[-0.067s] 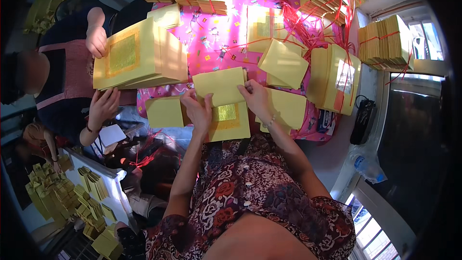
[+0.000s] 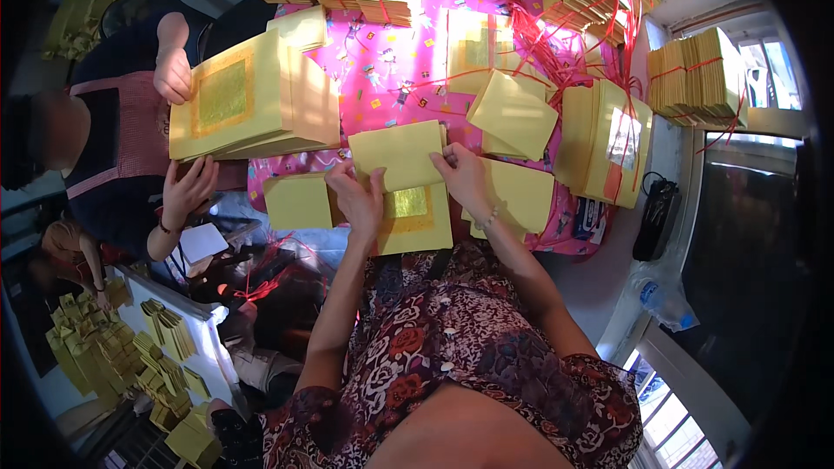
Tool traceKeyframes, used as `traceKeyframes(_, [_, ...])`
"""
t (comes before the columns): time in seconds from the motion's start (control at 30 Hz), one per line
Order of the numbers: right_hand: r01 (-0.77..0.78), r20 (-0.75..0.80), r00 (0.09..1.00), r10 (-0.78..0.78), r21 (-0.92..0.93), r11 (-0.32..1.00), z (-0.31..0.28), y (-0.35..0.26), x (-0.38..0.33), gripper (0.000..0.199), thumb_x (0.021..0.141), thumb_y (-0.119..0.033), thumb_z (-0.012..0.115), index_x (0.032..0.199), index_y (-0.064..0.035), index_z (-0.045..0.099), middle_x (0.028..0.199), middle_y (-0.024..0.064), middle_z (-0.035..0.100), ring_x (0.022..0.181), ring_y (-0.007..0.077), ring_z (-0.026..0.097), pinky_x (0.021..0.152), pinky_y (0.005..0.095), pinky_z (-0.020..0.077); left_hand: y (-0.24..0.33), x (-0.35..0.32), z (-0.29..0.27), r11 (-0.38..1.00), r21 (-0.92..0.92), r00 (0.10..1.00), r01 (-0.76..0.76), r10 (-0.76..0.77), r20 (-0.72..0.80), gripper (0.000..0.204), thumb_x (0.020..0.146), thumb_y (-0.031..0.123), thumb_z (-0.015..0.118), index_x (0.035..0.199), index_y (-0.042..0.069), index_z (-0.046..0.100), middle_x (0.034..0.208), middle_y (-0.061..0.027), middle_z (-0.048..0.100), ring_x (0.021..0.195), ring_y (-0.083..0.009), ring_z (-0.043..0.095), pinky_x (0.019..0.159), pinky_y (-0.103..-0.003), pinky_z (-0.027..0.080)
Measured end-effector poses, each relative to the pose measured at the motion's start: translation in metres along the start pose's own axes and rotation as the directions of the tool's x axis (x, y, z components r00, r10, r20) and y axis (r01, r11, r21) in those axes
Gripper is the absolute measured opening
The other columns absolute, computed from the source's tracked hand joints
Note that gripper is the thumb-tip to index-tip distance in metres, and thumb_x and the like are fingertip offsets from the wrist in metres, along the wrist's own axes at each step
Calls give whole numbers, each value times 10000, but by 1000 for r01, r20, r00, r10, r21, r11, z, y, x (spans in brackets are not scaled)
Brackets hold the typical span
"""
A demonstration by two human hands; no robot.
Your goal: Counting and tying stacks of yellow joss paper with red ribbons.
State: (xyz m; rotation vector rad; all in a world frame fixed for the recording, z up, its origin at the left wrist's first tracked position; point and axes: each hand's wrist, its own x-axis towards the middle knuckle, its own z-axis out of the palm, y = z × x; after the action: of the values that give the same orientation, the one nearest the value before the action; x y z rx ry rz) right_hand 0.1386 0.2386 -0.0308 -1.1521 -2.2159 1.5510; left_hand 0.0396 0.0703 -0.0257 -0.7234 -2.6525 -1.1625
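A yellow joss paper sheet (image 2: 395,153) is folded over in front of me, its plain side up. Below its fold lies a paper with a shiny gold foil square (image 2: 410,204), near my lap. My left hand (image 2: 358,201) grips the sheet's left lower corner between thumb and fingers. At the right edge my right hand (image 2: 463,175) pinches the same sheet, its thumb hidden in part. Plain yellow sheets (image 2: 512,195) lie just right of my right hand, and another yellow stack (image 2: 298,202) is left of my left hand.
Across the pink patterned tablecloth (image 2: 373,69) stand tied paper bundles (image 2: 382,2) and loose red strings (image 2: 543,35). A co-worker's hands (image 2: 187,187) hold a thick paper stack (image 2: 261,104) at left. At right are a large stack (image 2: 599,143), a black case (image 2: 656,217) and a plastic bottle (image 2: 667,300).
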Motion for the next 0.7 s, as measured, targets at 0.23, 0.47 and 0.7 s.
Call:
traceKeyframes(0.23, [11, 3, 1000, -10, -42, 999, 1, 6, 3, 304, 826, -295, 672, 827, 0, 601, 695, 113, 647, 632, 227, 637, 601, 342, 493, -1, 0, 0, 998, 47, 995, 48, -52, 88, 387, 815, 229, 706, 1023, 18, 457, 1011, -171, 423, 879, -363, 520, 693, -453, 453])
traceKeyframes(0.47, [-3, 3, 1000, 3, -69, 998, -3, 3, 1, 299, 824, -298, 669, 829, -4, 610, 717, 120, 658, 658, 236, 650, 610, 347, 500, -3, -2, 1, 996, 26, 986, 89, -92, 142, 310, 834, 233, 688, 971, 28, 501, 1016, -171, 435, 878, -370, 524, 718, -449, 454])
traceKeyframes(0.7, [4, -10, 1000, -5, -95, 996, -4, 1, 1, 308, 819, -313, 670, 829, -10, 617, 718, 119, 660, 658, 239, 652, 612, 346, 501, 0, -1, 2, 996, 18, 987, 93, -94, 133, 319, 837, 237, 683, 981, 20, 498, 1015, -179, 441, 879, -371, 524, 727, -450, 451])
